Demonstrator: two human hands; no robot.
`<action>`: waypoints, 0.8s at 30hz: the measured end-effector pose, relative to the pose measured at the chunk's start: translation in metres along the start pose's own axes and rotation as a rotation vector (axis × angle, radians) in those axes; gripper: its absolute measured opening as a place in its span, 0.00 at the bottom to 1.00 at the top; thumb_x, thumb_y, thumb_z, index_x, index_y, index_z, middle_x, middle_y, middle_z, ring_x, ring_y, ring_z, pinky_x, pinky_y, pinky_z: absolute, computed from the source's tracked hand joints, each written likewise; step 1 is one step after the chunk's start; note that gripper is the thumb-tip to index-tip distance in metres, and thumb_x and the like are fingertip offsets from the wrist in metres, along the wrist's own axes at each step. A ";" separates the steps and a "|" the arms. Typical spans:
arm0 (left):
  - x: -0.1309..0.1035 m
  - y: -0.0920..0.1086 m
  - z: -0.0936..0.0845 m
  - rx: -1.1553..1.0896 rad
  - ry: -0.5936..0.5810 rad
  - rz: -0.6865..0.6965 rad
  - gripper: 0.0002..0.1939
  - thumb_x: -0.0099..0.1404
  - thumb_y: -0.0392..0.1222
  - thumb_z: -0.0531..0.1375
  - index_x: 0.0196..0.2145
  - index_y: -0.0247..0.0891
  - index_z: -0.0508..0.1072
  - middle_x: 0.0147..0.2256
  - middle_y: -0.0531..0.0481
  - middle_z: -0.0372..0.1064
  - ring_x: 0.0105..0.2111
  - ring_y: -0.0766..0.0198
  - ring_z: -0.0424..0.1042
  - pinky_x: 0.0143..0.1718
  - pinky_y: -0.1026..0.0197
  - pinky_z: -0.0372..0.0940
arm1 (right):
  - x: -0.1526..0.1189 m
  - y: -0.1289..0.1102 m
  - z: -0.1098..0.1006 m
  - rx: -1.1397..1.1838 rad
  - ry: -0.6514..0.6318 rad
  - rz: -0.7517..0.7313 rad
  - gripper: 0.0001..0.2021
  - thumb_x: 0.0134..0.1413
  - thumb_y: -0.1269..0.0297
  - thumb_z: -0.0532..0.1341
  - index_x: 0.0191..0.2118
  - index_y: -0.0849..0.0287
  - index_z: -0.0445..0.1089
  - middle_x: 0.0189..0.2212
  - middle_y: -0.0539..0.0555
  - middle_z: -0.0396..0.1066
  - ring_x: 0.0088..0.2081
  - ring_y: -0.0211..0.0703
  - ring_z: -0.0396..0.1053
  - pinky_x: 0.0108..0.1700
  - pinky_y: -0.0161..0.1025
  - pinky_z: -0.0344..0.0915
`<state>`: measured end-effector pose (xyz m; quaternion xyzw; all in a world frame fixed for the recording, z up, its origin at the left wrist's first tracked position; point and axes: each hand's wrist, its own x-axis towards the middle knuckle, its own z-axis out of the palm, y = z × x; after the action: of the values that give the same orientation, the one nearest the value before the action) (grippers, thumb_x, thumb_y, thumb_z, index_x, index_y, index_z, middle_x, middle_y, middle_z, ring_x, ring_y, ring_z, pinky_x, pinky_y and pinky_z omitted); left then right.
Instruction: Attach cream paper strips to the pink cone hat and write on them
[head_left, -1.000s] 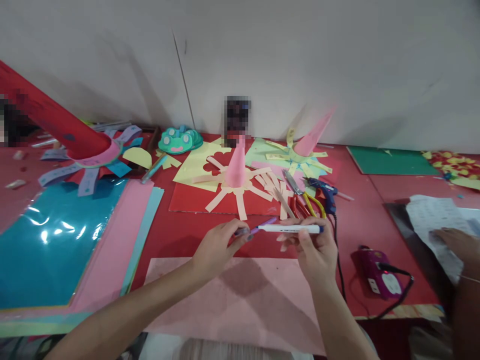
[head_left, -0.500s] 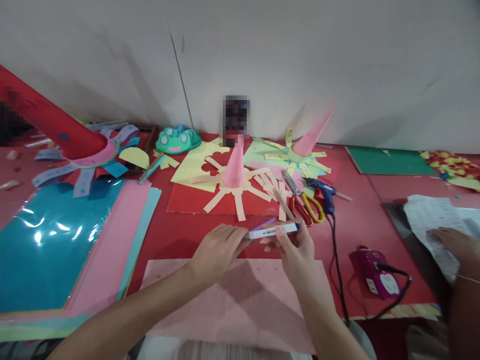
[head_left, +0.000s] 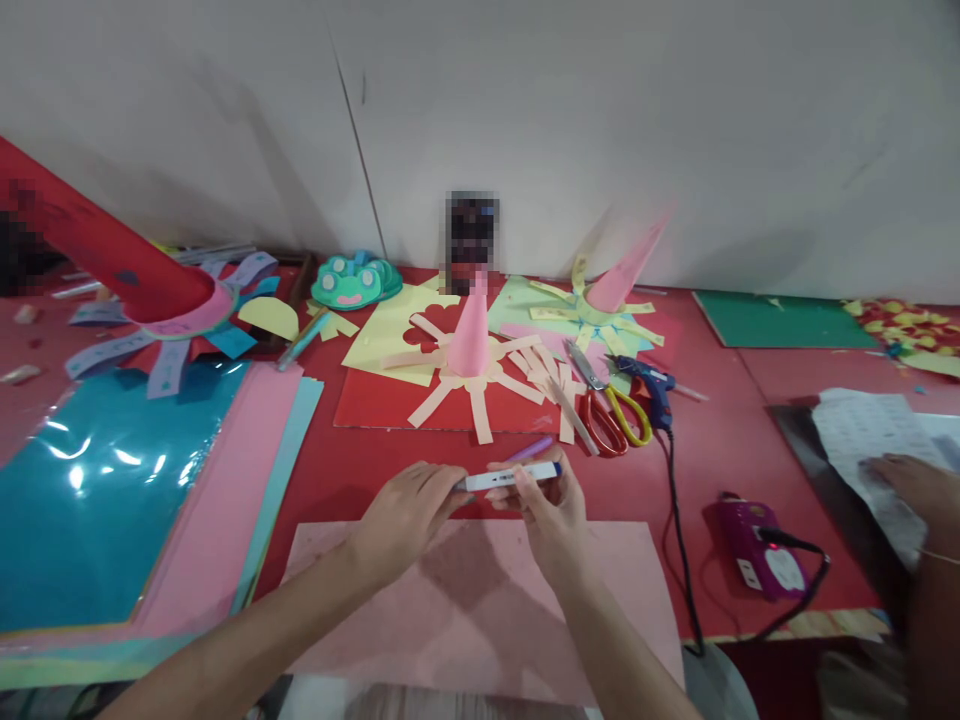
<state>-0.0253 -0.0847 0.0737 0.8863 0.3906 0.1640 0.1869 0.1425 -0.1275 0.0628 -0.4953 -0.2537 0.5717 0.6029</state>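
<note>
A white marker pen (head_left: 495, 477) with a dark blue end lies level between my hands, above the far edge of a pink paper sheet (head_left: 480, 620). My left hand (head_left: 409, 515) is closed on the marker's left end. Nearer its blue end, my right hand (head_left: 551, 515) grips the barrel between thumb and fingers. Just behind the marker is a purple pen (head_left: 531, 449) on the red table. Past that stands a pink paper cone (head_left: 470, 340) with pale paper strips spread round its base, and several loose strips (head_left: 559, 385) lie to its right.
Scissors (head_left: 607, 400) and a blue glue gun (head_left: 652, 390) lie right of the strips; its cord runs toward a purple power box (head_left: 761, 550). Coloured sheets (head_left: 112, 490) are stacked at left. Another person's hand (head_left: 907, 490) rests on crumpled paper at right.
Both hands have moved left and slightly toward me, carrying the marker with them. The other things on the table stay where they were.
</note>
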 end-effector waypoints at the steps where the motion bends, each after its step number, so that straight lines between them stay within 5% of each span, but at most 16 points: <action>1: -0.002 -0.001 0.000 -0.004 -0.042 -0.030 0.18 0.71 0.42 0.42 0.35 0.38 0.69 0.27 0.50 0.70 0.26 0.66 0.68 0.28 0.64 0.62 | 0.000 0.001 0.001 -0.012 -0.006 -0.002 0.14 0.50 0.58 0.64 0.33 0.56 0.57 0.30 0.50 0.76 0.24 0.37 0.74 0.29 0.37 0.75; 4: -0.004 -0.004 0.001 0.063 -0.129 -0.050 0.17 0.70 0.41 0.43 0.33 0.38 0.68 0.24 0.51 0.68 0.25 0.66 0.67 0.26 0.64 0.60 | 0.004 -0.001 0.000 -0.065 -0.075 0.020 0.15 0.50 0.56 0.63 0.31 0.55 0.55 0.29 0.49 0.75 0.23 0.37 0.73 0.27 0.37 0.74; 8: 0.001 -0.015 -0.003 0.173 -0.057 0.052 0.16 0.70 0.42 0.43 0.36 0.38 0.69 0.24 0.50 0.69 0.24 0.64 0.67 0.27 0.62 0.60 | 0.024 -0.012 -0.012 -0.320 -0.256 0.049 0.15 0.49 0.51 0.61 0.31 0.55 0.57 0.30 0.50 0.74 0.24 0.38 0.72 0.25 0.38 0.72; 11: 0.003 -0.035 -0.019 0.249 0.059 -0.089 0.17 0.69 0.43 0.43 0.34 0.38 0.69 0.23 0.49 0.68 0.23 0.63 0.67 0.26 0.63 0.58 | 0.047 -0.024 -0.034 -0.825 -0.069 -0.227 0.15 0.49 0.51 0.62 0.38 0.56 0.64 0.29 0.52 0.71 0.28 0.40 0.70 0.28 0.38 0.69; 13: 0.002 -0.054 -0.034 0.364 0.111 -0.298 0.17 0.67 0.45 0.43 0.34 0.37 0.69 0.24 0.47 0.68 0.25 0.60 0.67 0.25 0.62 0.57 | 0.061 -0.030 -0.053 -1.122 0.139 -0.479 0.14 0.51 0.52 0.60 0.38 0.56 0.67 0.33 0.56 0.70 0.32 0.43 0.69 0.35 0.42 0.68; 15: 0.001 -0.077 -0.050 0.534 0.158 -0.525 0.20 0.68 0.46 0.41 0.34 0.36 0.69 0.24 0.45 0.67 0.26 0.58 0.67 0.27 0.60 0.56 | 0.074 -0.032 -0.071 -1.271 0.204 -0.589 0.12 0.56 0.53 0.56 0.37 0.56 0.67 0.33 0.57 0.69 0.34 0.45 0.68 0.38 0.43 0.66; 19: 0.004 -0.123 -0.068 0.690 0.124 -0.550 0.20 0.69 0.44 0.39 0.35 0.34 0.68 0.29 0.43 0.68 0.36 0.53 0.68 0.36 0.56 0.58 | 0.089 -0.026 -0.094 -1.415 0.226 -0.595 0.13 0.57 0.54 0.54 0.36 0.58 0.68 0.31 0.56 0.68 0.32 0.45 0.66 0.34 0.41 0.64; 24: 0.022 -0.156 -0.068 0.698 0.121 -0.641 0.19 0.68 0.44 0.42 0.35 0.32 0.68 0.34 0.40 0.68 0.42 0.50 0.66 0.42 0.53 0.57 | 0.096 -0.018 -0.096 -1.606 0.155 -0.558 0.13 0.55 0.63 0.54 0.44 0.62 0.68 0.33 0.59 0.70 0.37 0.50 0.67 0.33 0.41 0.63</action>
<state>-0.1394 0.0429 0.0647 0.7198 0.6863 0.0083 -0.1041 0.2547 -0.0639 0.0174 -0.7294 -0.6530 0.0134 0.2032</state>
